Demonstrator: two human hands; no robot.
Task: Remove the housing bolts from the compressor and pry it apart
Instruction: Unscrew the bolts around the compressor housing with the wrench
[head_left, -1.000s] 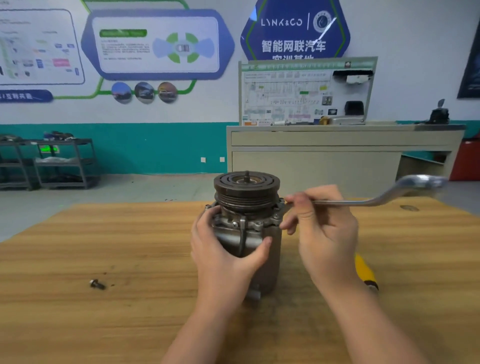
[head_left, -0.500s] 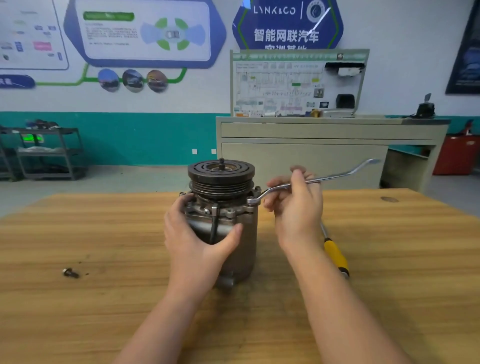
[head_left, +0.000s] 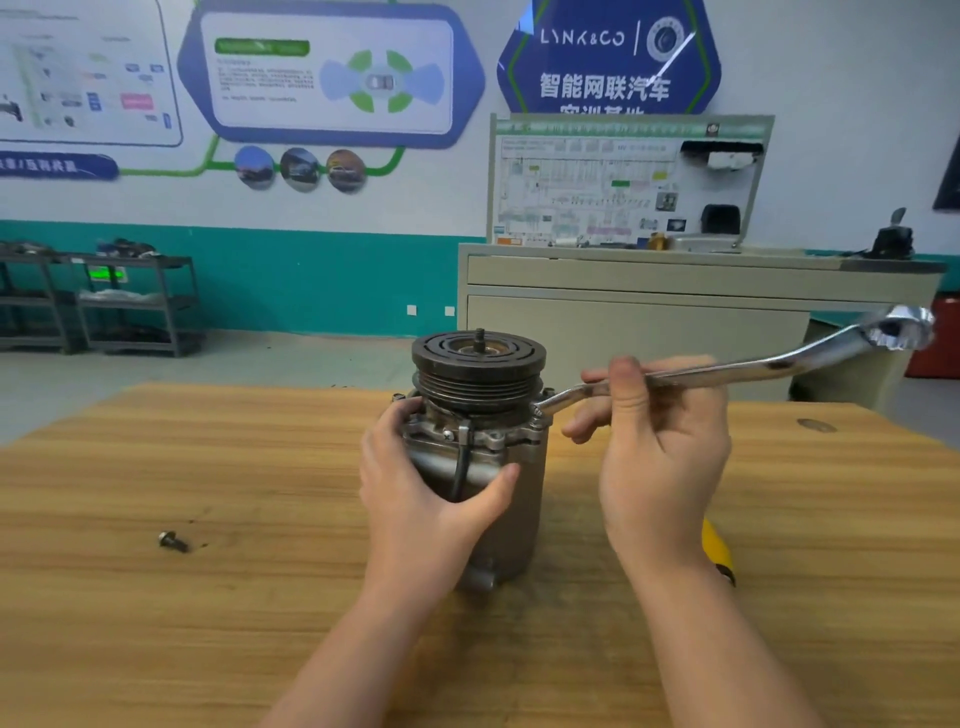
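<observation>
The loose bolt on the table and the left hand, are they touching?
Apart. In the head view the loose bolt lies alone on the table, bare wood between it and the left hand, which grips the compressor.

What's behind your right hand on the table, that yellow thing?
Behind the right hand a yellow handle with a dark end lies on the wooden table. The hand and forearm cover the rest, so the tool's type cannot be told.
</observation>
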